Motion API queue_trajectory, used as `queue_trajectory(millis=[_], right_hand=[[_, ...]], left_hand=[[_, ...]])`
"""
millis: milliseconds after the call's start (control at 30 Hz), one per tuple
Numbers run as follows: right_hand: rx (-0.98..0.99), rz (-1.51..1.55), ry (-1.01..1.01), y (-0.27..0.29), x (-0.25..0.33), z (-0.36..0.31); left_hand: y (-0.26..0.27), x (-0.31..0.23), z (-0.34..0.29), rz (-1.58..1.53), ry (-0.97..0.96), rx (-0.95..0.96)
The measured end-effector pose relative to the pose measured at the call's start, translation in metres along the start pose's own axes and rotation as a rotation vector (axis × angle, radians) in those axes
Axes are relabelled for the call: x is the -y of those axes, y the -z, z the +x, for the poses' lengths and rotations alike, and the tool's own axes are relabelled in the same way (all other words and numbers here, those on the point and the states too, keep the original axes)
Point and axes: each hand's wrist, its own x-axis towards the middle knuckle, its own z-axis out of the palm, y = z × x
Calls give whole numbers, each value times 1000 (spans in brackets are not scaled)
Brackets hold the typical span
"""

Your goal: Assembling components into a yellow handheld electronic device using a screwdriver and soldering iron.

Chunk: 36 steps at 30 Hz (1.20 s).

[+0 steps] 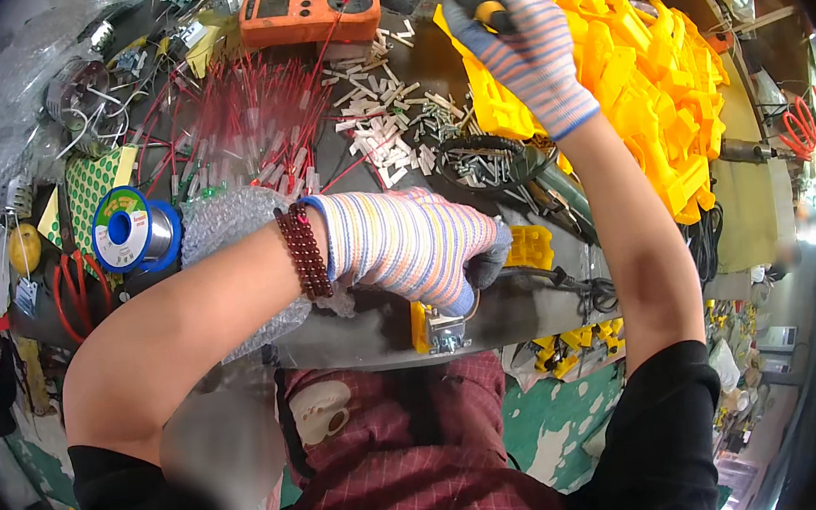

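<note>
My left hand (417, 244), in a striped knit glove with grey fingertips, is closed at the front edge of the bench. Its fingers are on a small yellow plastic housing (419, 326) with a shiny metal part (447, 335) beside it; the grip itself is partly hidden. Another yellow housing piece (528, 247) lies just right of that hand. Raised at the upper right, my right hand (520, 46) wears a matching glove. Its fingers wrap around a yellow-and-black tool handle (494, 16), and the tool's far end is blurred.
Yellow plastic housings (607, 61) are heaped at the right. An orange multimeter (310, 12), red-wired parts (252, 122), white tubular pieces (378, 127) and a dish of screws (490, 162) spread across the bench. At left are a blue solder spool (136, 229) and bubble wrap (229, 230).
</note>
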Motion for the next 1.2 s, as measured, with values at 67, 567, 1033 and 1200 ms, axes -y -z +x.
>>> queue_trajectory(millis=[67, 567, 1033, 1200], right_hand=[[144, -366, 124, -2, 8, 1], [569, -506, -29, -9, 36, -3], [311, -441, -125, -12, 57, 17], [442, -310, -226, -1, 59, 23]], left_hand=[[-2, 8, -2, -45, -52, -55], [-3, 8, -3, -63, -25, -15], [2, 4, -2, -34, -43, -26], [5, 2, -3, -87, 22, 34]])
